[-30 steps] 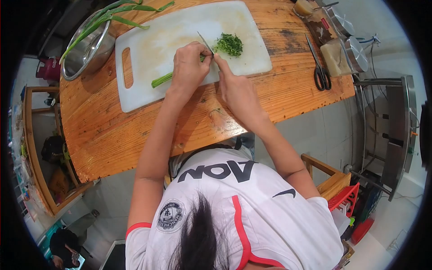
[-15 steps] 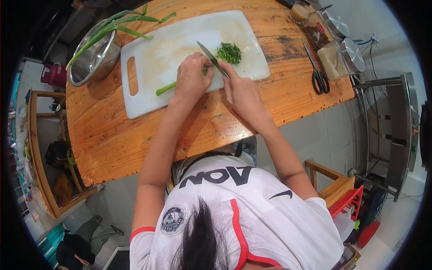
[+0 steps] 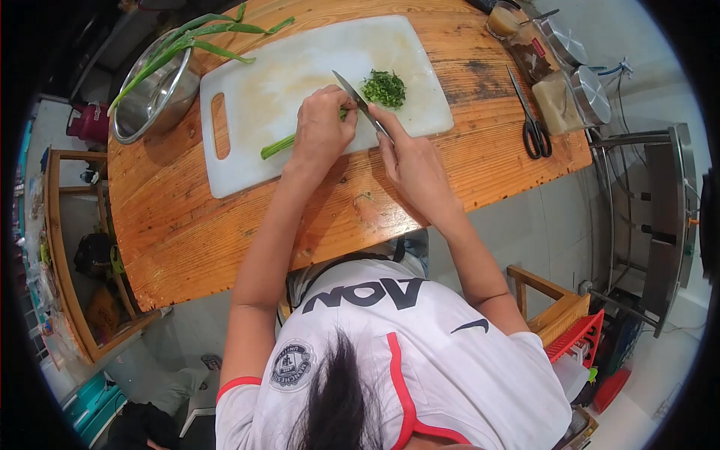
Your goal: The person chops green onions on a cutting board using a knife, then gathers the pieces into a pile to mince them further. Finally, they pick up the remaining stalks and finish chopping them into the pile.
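My left hand [image 3: 324, 129] is closed round a bunch of green onions [image 3: 278, 147] on the white cutting board [image 3: 262, 97]. The stalks stick out to the left of that hand, and their other end is mostly hidden by my fingers. In my right hand [image 3: 414, 161] is a knife [image 3: 349, 89], its blade pointing up and away, close beside my left fingertips. Its handle is mostly covered by my grip. Just right of the blade lies a small pile of chopped green onion [image 3: 384, 89].
A metal bowl [image 3: 185, 88] with long green onion leaves [image 3: 172, 52] across its rim stands left of the board. Black-handled scissors [image 3: 535, 135] lie to the right, near lidded jars [image 3: 559, 101]. Everything rests on a wooden table [image 3: 180, 217]. Another person [image 3: 139, 424] is partly visible at lower left.
My right hand and the knife have shifted slightly right and toward me. My left hand stays on the green onions. The person at lower left has moved a little.
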`<state>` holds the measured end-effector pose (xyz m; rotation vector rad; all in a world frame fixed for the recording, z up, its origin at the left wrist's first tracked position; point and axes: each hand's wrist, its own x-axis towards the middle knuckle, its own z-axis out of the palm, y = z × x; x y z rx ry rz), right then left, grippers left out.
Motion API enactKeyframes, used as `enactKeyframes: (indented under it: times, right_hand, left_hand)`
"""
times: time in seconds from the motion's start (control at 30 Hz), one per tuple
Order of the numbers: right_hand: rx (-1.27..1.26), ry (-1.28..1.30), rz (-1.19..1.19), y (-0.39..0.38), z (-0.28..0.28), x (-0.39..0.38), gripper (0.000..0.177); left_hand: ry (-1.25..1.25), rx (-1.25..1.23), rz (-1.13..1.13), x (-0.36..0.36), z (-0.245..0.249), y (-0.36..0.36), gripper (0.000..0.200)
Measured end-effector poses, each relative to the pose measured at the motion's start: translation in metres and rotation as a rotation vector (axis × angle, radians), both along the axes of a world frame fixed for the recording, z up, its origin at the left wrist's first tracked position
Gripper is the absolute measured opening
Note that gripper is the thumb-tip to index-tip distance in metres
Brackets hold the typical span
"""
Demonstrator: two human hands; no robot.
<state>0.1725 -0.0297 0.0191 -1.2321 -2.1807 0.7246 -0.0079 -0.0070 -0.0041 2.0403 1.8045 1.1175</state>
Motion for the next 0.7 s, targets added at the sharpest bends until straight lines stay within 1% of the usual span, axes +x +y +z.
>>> enactKeyframes:
  times: [0.1, 0.17, 0.3, 0.37, 0.4, 0.57, 0.7]
  right_hand:
    - [-0.003, 0.023, 0.004, 0.002, -0.002, -0.002, 0.041]
    - [-0.009, 0.018, 0.002, 0.003, -0.004, -0.005, 0.042]
    - [0.007, -0.077, -0.020, 0.007, -0.013, -0.017, 0.043]
    - [0.002, -0.103, -0.008, 0.004, -0.011, -0.011, 0.042]
    - [-0.020, -0.070, -0.013, 0.003, -0.008, -0.006, 0.042]
    - [-0.093, 0.058, -0.042, 0.001, -0.002, 0.006, 0.042]
    - [-0.062, 0.052, -0.015, 0.005, 0.002, 0.002, 0.042]
  left_hand:
    - [-0.057, 0.005, -0.026, -0.002, -0.002, 0.001, 0.010]
    - [-0.054, 0.012, -0.025, -0.003, 0.000, 0.002, 0.010]
    - [-0.049, -0.027, 0.013, 0.000, 0.001, -0.001, 0.008]
    - [-0.026, 0.029, 0.026, 0.001, -0.003, -0.004, 0.008]
    - [-0.014, 0.062, 0.036, 0.001, -0.003, -0.003, 0.008]
    - [-0.058, -0.002, 0.036, -0.001, -0.006, -0.003, 0.008]
    - [-0.083, -0.014, 0.036, -0.002, -0.005, -0.002, 0.008]
